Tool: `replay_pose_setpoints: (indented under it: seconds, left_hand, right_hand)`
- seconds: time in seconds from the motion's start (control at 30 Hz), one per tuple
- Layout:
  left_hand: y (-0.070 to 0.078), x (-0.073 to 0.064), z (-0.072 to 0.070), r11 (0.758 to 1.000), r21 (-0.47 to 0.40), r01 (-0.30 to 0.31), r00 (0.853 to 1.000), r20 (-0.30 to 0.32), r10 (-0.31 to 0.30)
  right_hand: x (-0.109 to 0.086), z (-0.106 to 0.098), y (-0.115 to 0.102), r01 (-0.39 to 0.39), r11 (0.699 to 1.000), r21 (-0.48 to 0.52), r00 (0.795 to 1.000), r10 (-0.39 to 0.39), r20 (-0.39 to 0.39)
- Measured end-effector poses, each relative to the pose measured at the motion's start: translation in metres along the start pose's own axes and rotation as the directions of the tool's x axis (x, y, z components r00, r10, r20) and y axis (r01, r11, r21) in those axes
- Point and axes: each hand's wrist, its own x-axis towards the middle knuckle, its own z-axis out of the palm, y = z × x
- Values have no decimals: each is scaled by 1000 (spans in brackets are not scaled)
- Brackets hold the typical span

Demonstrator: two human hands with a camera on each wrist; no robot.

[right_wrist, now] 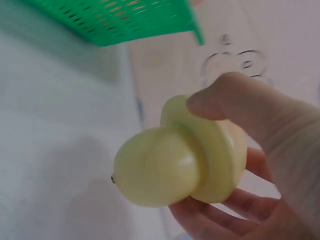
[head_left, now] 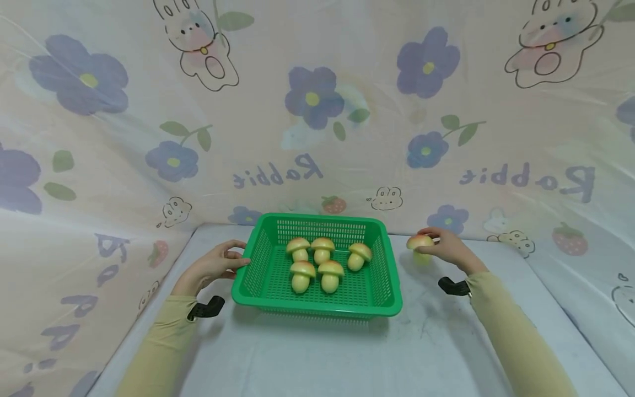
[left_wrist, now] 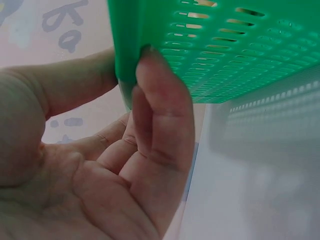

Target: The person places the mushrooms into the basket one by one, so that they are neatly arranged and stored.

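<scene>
My left hand (head_left: 215, 264) grips the left rim of a green plastic basket (head_left: 317, 311), with the thumb outside and a finger under the edge in the left wrist view. Several toy mushrooms (head_left: 301, 275) with yellow stems and orange-tinged caps lie inside the basket. To the right of the basket, my right hand (head_left: 448, 249) holds another toy mushroom (right_wrist: 157, 167) by its cap, stem pointing down in the head view. In the right wrist view the thumb presses one side of the cap and the fingers curl around the other; this mushroom appears raised off the table.
The basket stands on a table with a white cover (head_left: 297, 358). Behind and to the left hangs a cloth (head_left: 357, 149) printed with flowers and rabbits. A black wrist mount (head_left: 205, 307) sticks out at the left sleeve, and a similar black mount (head_left: 453, 286) at the right.
</scene>
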Motion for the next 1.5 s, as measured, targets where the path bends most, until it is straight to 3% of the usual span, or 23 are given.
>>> replay_pose_setpoints:
  seconds: [0.27, 0.5, 0.97, 1.5]
  left_hand:
    - [1, 1, 0, 1000, -1, -2, 1000, 8, 2]
    - [0, 0, -2, 1000, 8, 1, 1000, 7, -1]
    - [-1, 0, -2, 1000, 6, -10, 1000, 15, 10]
    - [-1, 1, -3, 1000, 1, 15, 1000, 24, -15]
  right_hand:
    - [-17, -22, -23, 11, 999, 41, 1000, -10, -24]
    - [-25, -25, -47, 43, 994, 97, 998, -39, -44]
    - [-25, -10, -95, 162, 969, 186, 987, -155, -51]
    - [-17, 37, -129, 279, 949, 148, 948, -297, 115]
